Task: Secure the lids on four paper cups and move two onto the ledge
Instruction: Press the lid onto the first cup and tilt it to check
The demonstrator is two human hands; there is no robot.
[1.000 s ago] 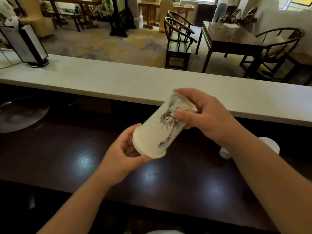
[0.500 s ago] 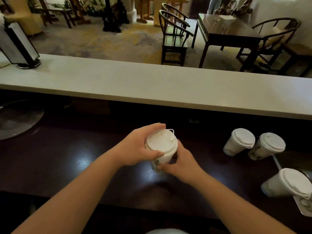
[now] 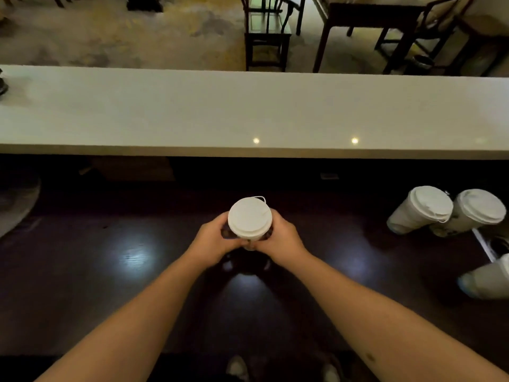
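Note:
A white paper cup with a white lid (image 3: 250, 217) stands upright at the middle of the dark counter (image 3: 110, 285). My left hand (image 3: 213, 238) grips its left side and my right hand (image 3: 281, 238) grips its right side, both just under the lid's rim. Two more lidded cups (image 3: 421, 209) (image 3: 473, 212) stand together at the right. The side of a third cup (image 3: 487, 279) shows at the right edge, cut off by the frame. The pale ledge (image 3: 192, 111) runs across the view behind the counter.
A grey round plate (image 3: 16, 205) lies at the counter's left edge. A dark object's base (image 3: 2, 84) sits on the ledge's far left. Beyond the ledge are dark wooden chairs (image 3: 267, 31) and a table (image 3: 371, 12) on a patterned floor.
One second ago the cup was held tilted in the air, bottom towards me. It now stands upright on the counter, and my left hand has dropped from the lid's top to the cup's side.

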